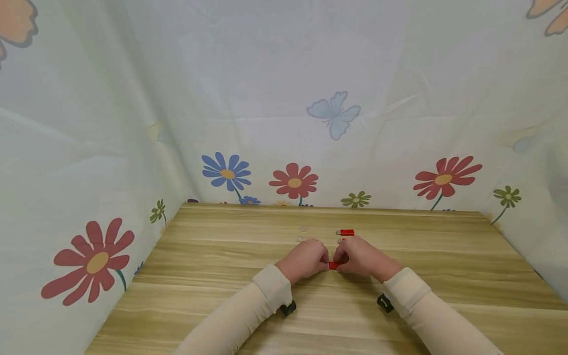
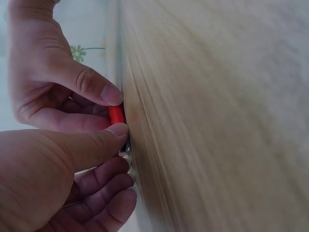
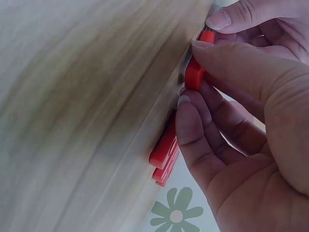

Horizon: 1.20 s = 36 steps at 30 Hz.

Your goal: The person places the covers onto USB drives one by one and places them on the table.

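Both hands meet low over the wooden table. My right hand (image 1: 361, 256) pinches the red body of a USB flash drive (image 3: 194, 72) between thumb and fingers. At the drive's other end, my left hand (image 1: 306, 259) pinches a small clear cap (image 2: 124, 149) at the connector, its thumb right beside the red body. The fingers of both hands partly hide the drive and cap. Just beyond the right hand lie two more red USB flash drives, the far one (image 1: 347, 232) in full view and the nearer one (image 1: 343, 240) partly covered by that hand.
Beyond the left hand, two small clear caps (image 1: 303, 229) lie on the wooden table (image 1: 213, 231). A white curtain (image 1: 266, 74) printed with flowers and butterflies surrounds the table at the back and sides. Dark wrist cameras (image 1: 385, 303) sit under both sleeves.
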Each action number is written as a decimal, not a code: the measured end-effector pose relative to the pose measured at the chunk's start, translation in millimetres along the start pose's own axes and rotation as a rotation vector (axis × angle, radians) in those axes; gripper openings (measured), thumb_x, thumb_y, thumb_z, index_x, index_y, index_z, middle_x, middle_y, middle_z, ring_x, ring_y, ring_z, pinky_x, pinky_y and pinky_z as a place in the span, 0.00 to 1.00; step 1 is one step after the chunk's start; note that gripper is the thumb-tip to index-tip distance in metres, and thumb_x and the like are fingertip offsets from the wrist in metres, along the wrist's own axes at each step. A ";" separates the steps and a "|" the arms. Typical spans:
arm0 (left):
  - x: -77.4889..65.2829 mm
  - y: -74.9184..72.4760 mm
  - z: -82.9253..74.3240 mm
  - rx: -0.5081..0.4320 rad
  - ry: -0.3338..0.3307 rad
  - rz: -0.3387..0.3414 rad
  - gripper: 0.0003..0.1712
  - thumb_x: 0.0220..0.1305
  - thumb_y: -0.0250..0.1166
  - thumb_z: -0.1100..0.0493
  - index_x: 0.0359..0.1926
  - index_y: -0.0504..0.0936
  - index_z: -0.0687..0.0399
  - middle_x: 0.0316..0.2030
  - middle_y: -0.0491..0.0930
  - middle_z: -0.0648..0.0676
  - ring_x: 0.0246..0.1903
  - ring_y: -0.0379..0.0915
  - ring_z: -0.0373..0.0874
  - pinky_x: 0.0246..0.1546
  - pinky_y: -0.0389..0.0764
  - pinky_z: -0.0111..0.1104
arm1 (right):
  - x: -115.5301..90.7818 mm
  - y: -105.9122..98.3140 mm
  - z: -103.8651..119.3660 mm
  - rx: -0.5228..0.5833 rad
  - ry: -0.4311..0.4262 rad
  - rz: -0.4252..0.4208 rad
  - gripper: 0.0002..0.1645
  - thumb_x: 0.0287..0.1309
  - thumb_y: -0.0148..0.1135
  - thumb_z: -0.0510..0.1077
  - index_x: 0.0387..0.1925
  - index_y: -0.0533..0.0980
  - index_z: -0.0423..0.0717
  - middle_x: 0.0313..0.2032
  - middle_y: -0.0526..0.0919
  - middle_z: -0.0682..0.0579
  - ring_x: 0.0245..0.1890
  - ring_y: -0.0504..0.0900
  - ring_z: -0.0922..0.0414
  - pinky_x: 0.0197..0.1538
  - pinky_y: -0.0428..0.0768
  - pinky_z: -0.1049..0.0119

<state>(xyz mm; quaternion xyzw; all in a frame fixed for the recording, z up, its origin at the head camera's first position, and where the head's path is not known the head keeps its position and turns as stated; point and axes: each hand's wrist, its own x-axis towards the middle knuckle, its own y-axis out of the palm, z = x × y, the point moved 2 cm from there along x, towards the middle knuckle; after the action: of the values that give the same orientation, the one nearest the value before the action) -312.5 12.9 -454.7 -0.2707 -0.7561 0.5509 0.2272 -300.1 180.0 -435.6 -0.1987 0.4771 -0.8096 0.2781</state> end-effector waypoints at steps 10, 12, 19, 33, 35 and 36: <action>2.8 2.0 2.4 0.007 -0.008 0.009 0.08 0.64 0.73 0.55 0.28 0.90 0.50 0.23 0.83 0.42 0.24 0.71 0.34 0.27 0.72 0.22 | 0.8 -1.0 0.8 -0.003 0.016 0.000 0.03 0.51 0.76 0.34 0.30 0.88 0.43 0.26 0.88 0.57 0.26 0.80 0.68 0.34 0.79 0.73; 2.7 1.6 1.9 0.013 -0.008 0.012 0.07 0.64 0.73 0.55 0.29 0.90 0.50 0.24 0.84 0.42 0.24 0.71 0.33 0.28 0.73 0.22 | 0.8 -1.0 1.1 -0.005 0.018 0.000 0.04 0.51 0.75 0.34 0.30 0.88 0.43 0.26 0.88 0.57 0.26 0.80 0.68 0.34 0.79 0.73; 2.8 1.6 1.6 0.024 -0.011 0.012 0.08 0.64 0.73 0.54 0.29 0.90 0.50 0.23 0.83 0.42 0.24 0.71 0.34 0.28 0.72 0.22 | 1.2 -0.3 2.2 -0.023 0.019 -0.001 0.04 0.50 0.75 0.33 0.28 0.87 0.44 0.25 0.87 0.57 0.26 0.78 0.69 0.33 0.79 0.73; 1.1 1.2 0.4 0.039 -0.007 0.004 0.09 0.64 0.73 0.54 0.26 0.89 0.49 0.21 0.81 0.41 0.23 0.70 0.34 0.27 0.71 0.23 | 0.8 0.6 2.8 -0.045 0.054 0.009 0.03 0.51 0.75 0.34 0.29 0.87 0.43 0.25 0.86 0.57 0.25 0.76 0.68 0.33 0.79 0.72; 0.7 0.6 0.2 0.037 -0.008 0.006 0.10 0.64 0.74 0.54 0.26 0.89 0.49 0.20 0.81 0.41 0.22 0.70 0.34 0.27 0.71 0.23 | 0.6 0.4 2.9 -0.048 0.046 0.007 0.03 0.51 0.75 0.34 0.28 0.87 0.43 0.25 0.86 0.57 0.25 0.76 0.68 0.33 0.78 0.72; 0.6 0.5 0.2 0.035 -0.009 0.007 0.10 0.63 0.74 0.54 0.26 0.89 0.49 0.20 0.81 0.42 0.22 0.70 0.34 0.26 0.71 0.23 | 0.5 0.2 3.0 -0.051 0.036 0.006 0.03 0.51 0.75 0.34 0.28 0.87 0.43 0.25 0.86 0.57 0.25 0.76 0.68 0.33 0.78 0.72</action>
<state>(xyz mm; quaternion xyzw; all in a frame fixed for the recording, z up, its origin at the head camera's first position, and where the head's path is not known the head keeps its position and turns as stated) -312.9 13.2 -455.2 -0.2669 -0.7464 0.5659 0.2265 -298.7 177.7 -434.4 -0.1900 0.5032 -0.7996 0.2669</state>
